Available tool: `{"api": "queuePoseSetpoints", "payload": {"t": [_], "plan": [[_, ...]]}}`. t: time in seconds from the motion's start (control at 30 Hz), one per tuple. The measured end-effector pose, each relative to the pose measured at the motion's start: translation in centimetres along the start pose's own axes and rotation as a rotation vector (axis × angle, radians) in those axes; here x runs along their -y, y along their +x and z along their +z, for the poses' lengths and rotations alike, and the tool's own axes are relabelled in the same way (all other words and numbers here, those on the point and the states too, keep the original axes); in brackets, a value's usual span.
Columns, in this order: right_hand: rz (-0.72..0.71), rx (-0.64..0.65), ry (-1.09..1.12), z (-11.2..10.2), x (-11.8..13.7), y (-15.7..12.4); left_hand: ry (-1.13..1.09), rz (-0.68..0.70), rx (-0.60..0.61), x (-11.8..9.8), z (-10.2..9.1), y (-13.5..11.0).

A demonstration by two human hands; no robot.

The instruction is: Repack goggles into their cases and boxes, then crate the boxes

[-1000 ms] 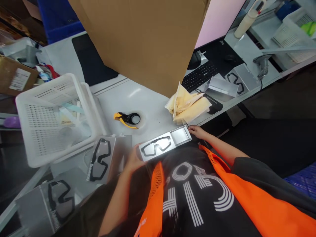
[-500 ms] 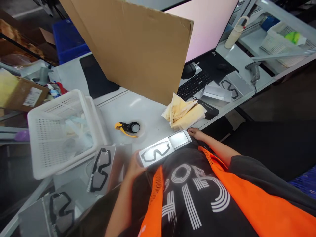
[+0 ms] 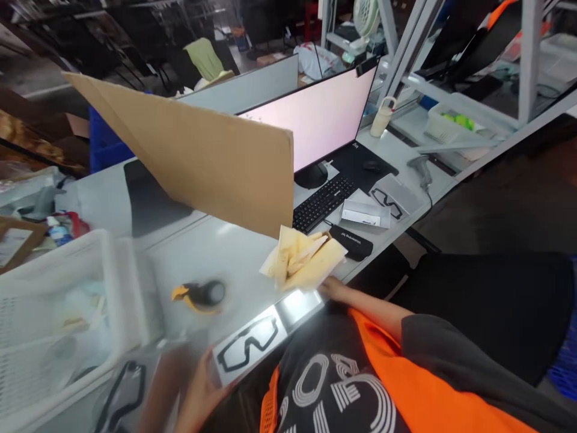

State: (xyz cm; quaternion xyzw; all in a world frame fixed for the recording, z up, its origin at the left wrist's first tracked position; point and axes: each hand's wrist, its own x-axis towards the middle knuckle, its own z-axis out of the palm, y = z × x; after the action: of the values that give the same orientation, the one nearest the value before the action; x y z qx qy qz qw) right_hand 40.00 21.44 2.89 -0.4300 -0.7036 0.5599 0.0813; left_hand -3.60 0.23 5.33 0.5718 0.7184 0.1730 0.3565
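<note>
white box: it is held low in front of the person, by the near edge of the tabletop. a tray sticks out of its right end.
left hand: it grips the left end of the box, a bit blurry.
right hand: it seems to hold the outer end of the tray; the fingertips are hard to see.
sliding tray: if it gets pulled too far, it could pop out and drop. a bright shine hides the inside, so i can't tell what is in it.
box top: it has a black goggles picture, but no word i can read.
black shirt: big stripy white shapes, like letters or numbers; part is cut off, so i can't read a word.
yellow packets: just beside the right hand, so an elbow or knuckle could knock them.
black case: near the edge, so a bump could tip it off. its white writing starts with "w"; the rest is too small.
yellow and black tool: too blurry to read. a sweep of the left arm could hit it.
black mat: small white writing, maybe "logi".
brown box: far left, with a white label too tiny to read.
</note>
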Motion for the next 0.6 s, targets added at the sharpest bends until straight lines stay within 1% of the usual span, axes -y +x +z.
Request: {"api": "queuePoseSetpoints", "payload": {"t": [0.07,0.1,0.13,0.17,0.2,0.23,0.3,0.33,0.37,0.4,0.43,0.47,0.5,0.53,0.6], "plan": [[0.011,-0.013,-0.076,-0.9,0.5,-1.3,0.059,-0.002,-0.034,0.3,0.5,-0.1],[0.016,-0.012,-0.116,-1.9,0.5,-2.3,0.109,0.012,-0.062,0.3,0.8,-0.2],[0.016,-0.003,-0.151,-3.4,0.5,-3.4,0.177,0.035,-0.095,0.0,1.2,-0.3],[0.014,0.008,-0.188,-5.4,0.4,-4.5,0.258,0.055,-0.131,-0.5,1.6,-0.4],[0.009,0.024,-0.225,-7.9,0.1,-5.7,0.346,0.068,-0.16,-1.2,2.0,-0.3],[0.004,0.03,-0.267,-11.0,-0.1,-6.7,0.429,0.074,-0.18,-2.2,2.5,-0.2],[0.015,-0.037,-0.385,-17.8,-0.8,-7.8,0.542,0.085,-0.198,-4.6,3.5,0.4],[0.024,-0.089,-0.462,-21.2,-1.2,-7.6,0.57,0.099,-0.196,-5.9,4.2,0.9],[0.026,-0.127,-0.544,-24.2,-1.7,-7.1,0.582,0.125,-0.187,-7.2,4.9,1.4],[0.022,-0.142,-0.626,-26.7,-2.1,-6.0,0.586,0.155,-0.181,-8.5,5.7,2.0],[0.008,-0.131,-0.701,-28.6,-2.6,-4.7,0.588,0.184,-0.173,-9.6,6.6,2.6],[-0.019,-0.094,-0.769,-29.8,-3.2,-3.1,0.587,0.213,-0.159,-10.6,7.5,3.2],[-0.057,-0.039,-0.829,-30.4,-3.7,-1.4,0.581,0.241,-0.143,-11.4,8.5,3.6],[-0.101,0.025,-0.881,-30.5,-4.3,0.3,0.569,0.269,-0.128,-12.1,9.4,3.8],[-0.192,0.155,-0.966,-30.1,-5.5,3.3,0.533,0.312,-0.124,-13.1,10.8,3.9]]}}
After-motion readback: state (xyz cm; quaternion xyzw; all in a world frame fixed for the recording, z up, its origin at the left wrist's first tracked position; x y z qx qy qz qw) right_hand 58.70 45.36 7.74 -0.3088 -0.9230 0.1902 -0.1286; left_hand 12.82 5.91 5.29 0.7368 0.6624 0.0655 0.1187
